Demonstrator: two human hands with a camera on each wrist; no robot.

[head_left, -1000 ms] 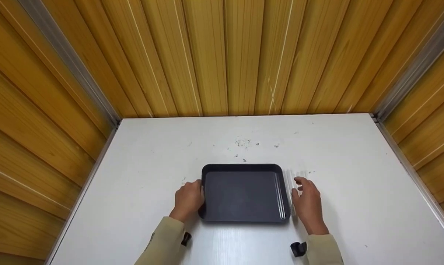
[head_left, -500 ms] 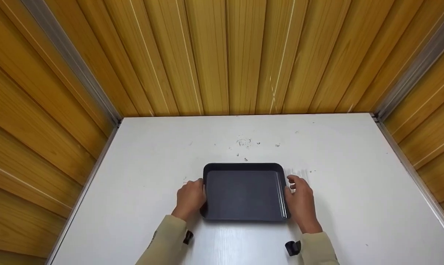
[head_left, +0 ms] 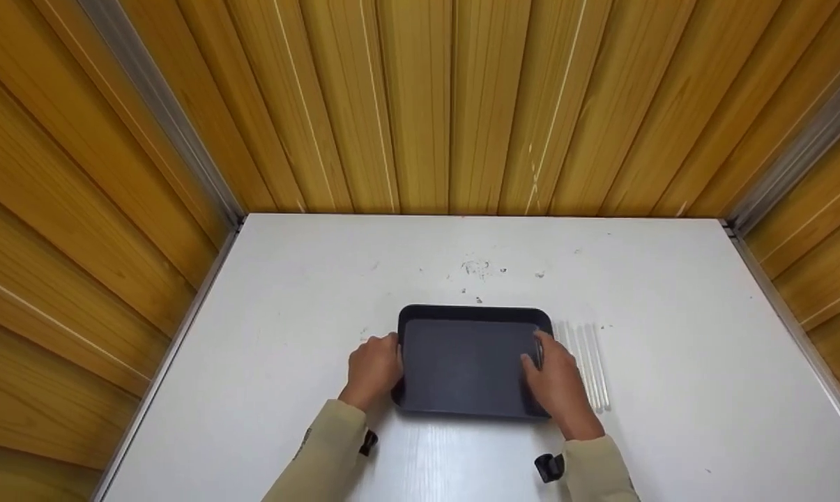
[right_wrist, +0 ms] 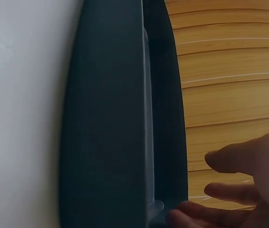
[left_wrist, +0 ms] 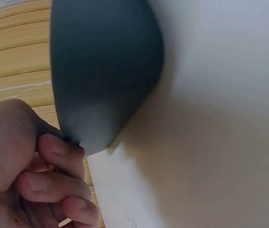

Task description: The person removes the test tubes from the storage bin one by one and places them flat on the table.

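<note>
A dark, shallow rectangular tray point(head_left: 461, 369) lies on the white table in the head view. My left hand point(head_left: 376, 369) grips its left rim, with curled fingers point(left_wrist: 53, 185) at the tray's edge in the left wrist view. Over the right end of the tray reaches my right hand point(head_left: 555, 376), thumb and fingers apart. Inside the tray, a clear rod point(right_wrist: 149, 118) with a rounded end runs along the right side in the right wrist view, near the right fingertips point(right_wrist: 177, 216). The right hand hides most of that rod in the head view.
Several clear rods point(head_left: 590, 366) lie side by side on the white table point(head_left: 308, 293), just right of the tray and partly behind the right hand. Wood-patterned panels point(head_left: 420, 104) stand at the back and on both sides. Small dark marks point(head_left: 477, 268) dot the tabletop.
My right hand has moved left from beside the tray to over its right end, uncovering more of the rods on the table. The left hand keeps its grip on the rim.
</note>
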